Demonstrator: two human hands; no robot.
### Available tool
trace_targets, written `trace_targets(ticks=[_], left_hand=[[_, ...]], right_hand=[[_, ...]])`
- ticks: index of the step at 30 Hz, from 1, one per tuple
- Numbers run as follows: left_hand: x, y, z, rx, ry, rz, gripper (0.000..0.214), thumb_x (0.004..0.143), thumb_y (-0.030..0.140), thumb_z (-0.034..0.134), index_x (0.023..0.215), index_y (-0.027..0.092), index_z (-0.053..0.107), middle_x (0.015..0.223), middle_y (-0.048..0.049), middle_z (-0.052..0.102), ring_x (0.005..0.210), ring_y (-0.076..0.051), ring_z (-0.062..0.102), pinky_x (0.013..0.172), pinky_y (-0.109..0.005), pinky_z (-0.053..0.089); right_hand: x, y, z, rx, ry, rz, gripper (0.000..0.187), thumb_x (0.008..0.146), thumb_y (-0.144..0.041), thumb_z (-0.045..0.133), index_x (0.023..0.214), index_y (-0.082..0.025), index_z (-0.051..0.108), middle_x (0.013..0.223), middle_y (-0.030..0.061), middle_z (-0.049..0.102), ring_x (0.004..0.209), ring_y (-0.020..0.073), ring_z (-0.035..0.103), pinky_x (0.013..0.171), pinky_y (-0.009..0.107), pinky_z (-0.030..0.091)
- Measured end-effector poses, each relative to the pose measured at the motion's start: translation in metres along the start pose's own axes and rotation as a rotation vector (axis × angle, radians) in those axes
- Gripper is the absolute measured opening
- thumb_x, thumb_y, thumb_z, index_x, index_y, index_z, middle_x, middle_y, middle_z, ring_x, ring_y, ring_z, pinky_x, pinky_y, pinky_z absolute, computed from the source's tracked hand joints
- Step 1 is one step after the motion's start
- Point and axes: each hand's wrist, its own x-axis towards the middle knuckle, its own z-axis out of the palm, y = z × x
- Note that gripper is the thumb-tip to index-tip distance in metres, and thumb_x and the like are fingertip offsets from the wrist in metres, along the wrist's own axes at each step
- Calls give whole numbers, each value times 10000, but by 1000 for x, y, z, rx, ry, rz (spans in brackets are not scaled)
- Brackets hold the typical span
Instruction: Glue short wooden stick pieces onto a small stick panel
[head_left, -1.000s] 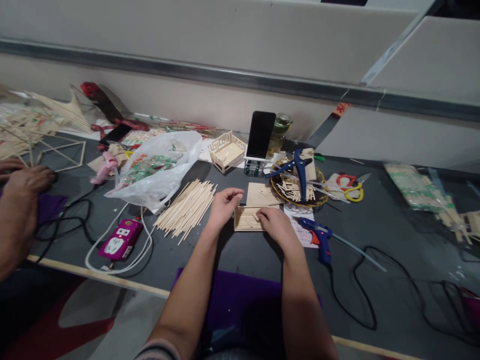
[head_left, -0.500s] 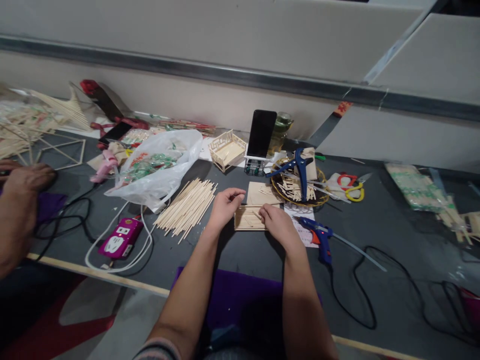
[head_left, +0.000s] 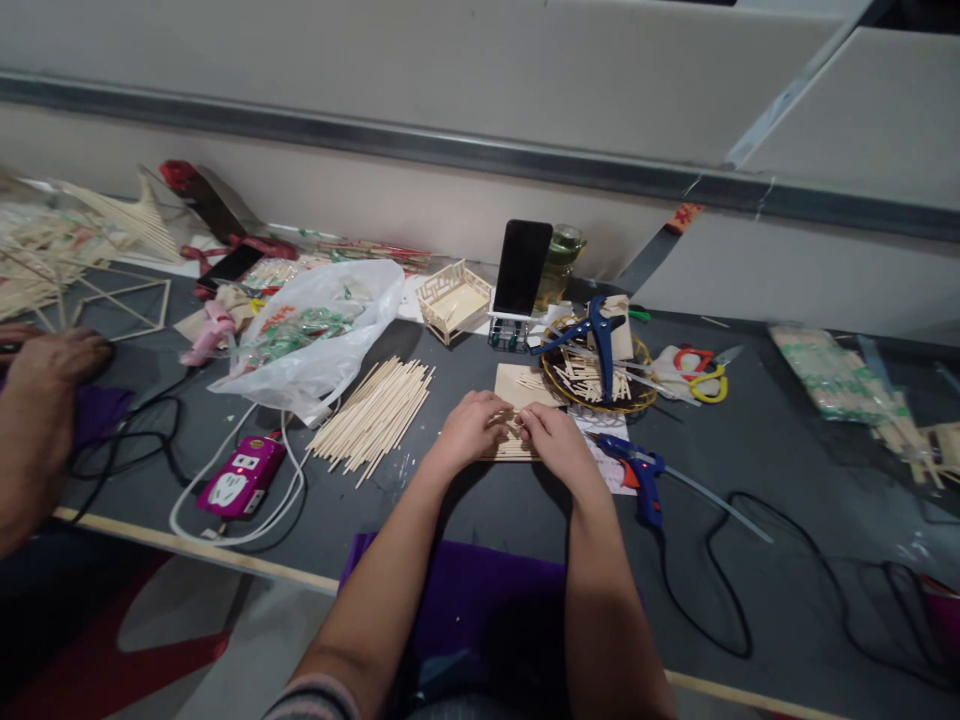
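In the head view, a small flat panel of pale wooden sticks lies on the dark table under both my hands. My left hand covers its left part, fingers curled inward; what they hold, if anything, is hidden. Close beside it, my right hand is closed in a pinch at a short wooden stick, mostly hidden by the fingertips, over the panel. Just behind lies a light brown board with a few short sticks. A blue glue gun rests to the right of my right hand.
Loose sticks lie left, near a plastic bag and a purple power strip. Behind stand a small stick-built model and a phone. A basket holds short sticks and blue pliers. Another person's hand is far left.
My left hand has moved right and slightly down, onto the panel, and its fingers now meet near those of my right hand. My right hand has barely shifted.
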Motion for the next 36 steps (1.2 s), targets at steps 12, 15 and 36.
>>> trace_targets(ticks=[12,15,36], left_hand=[[3,5,2,-60,46,62,93,801,189,606,798,192,699,949,-57,650,920,-192,547,874,-330,398],[4,6,0,-139,93,38,83,784,157,609,775,183,687,925,-53,661,907,-186,565,882,-335,400],[4,4,-3,-304,88,-108,74,758,170,595,701,159,641,783,-37,622,745,-151,566,693,-264,426]], right_hand=[[2,5,2,636,118,-1,343,830,-480,521,777,-163,641,624,-10,589,518,83,493,452,171,363],[0,-1,-2,790,201,12,337,794,-494,579,782,-164,642,620,-12,583,509,74,482,432,162,353],[4,-1,-7,1140,590,-18,364,740,-468,660,579,-173,521,513,-51,473,431,57,427,405,181,368]])
